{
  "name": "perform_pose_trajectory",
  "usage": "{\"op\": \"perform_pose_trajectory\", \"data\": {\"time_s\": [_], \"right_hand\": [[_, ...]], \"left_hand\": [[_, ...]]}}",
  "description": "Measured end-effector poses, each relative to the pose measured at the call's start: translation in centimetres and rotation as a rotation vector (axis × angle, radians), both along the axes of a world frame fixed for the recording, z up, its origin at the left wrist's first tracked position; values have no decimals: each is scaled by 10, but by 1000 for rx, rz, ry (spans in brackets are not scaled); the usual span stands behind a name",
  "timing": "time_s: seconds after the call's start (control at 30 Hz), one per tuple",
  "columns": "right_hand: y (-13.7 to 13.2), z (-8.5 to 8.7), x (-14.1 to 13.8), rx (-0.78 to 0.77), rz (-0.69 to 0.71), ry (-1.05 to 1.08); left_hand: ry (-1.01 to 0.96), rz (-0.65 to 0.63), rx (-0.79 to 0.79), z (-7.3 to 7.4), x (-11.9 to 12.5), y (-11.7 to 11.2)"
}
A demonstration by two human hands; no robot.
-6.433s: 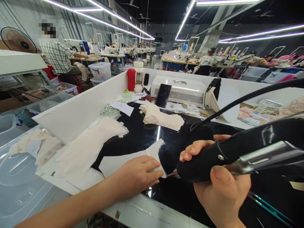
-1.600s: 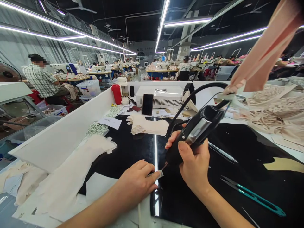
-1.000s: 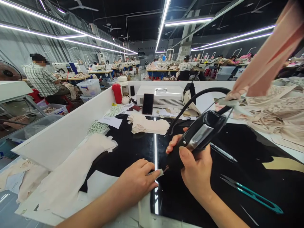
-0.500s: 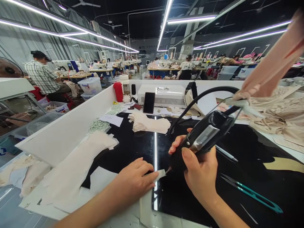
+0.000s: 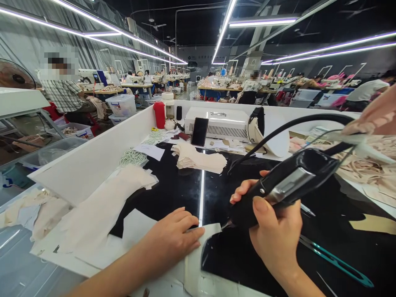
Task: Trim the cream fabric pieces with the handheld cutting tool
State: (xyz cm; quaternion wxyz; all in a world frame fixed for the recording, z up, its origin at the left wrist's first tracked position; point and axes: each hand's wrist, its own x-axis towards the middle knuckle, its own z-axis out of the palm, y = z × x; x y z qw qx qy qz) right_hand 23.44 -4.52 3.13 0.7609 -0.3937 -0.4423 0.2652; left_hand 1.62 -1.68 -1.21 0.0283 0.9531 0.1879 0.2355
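Note:
My right hand is wrapped round a black corded hand tool with a metal lever. Its thin tip touches the edge of a white fabric piece on the glossy black tabletop. My left hand lies on that white piece, fingers bent and pressing it flat just left of the tool tip. The tool's black cable arches up and away to the right.
Cream fabric piles lie left; a stack of cut pieces sits farther back. Teal-handled snips rest at right. A white machine, phone and red bottle stand at the back. People work at distant tables.
The view has shifted closer and slightly left. The white piece now reaches further right under the tool tip. Both hands keep their hold.

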Motion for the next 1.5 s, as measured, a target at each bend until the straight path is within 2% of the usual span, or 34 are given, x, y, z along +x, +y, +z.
{"op": "perform_pose_trajectory", "data": {"time_s": [0.23,0.47,0.6,0.8,0.93,1.1,1.3,1.5], "right_hand": [[9,7,-11,27,30,55],[13,-2,-19,44,110,46],[12,-2,-19,41,90,20],[13,7,-15,50,11,77],[14,5,-10,43,-7,66],[12,3,-10,12,15,24],[5,9,-13,19,35,96],[-2,2,-16,19,97,65]], "left_hand": [[5,7,31,-1,2,0],[-34,1,-4,-5,4,0],[-44,7,11,-4,5,0],[-46,7,-21,-6,5,-1],[-40,0,-27,-6,5,-1],[-14,4,-26,0,4,-1],[-12,0,-37,1,3,0],[1,-3,-45,0,2,0]]}}
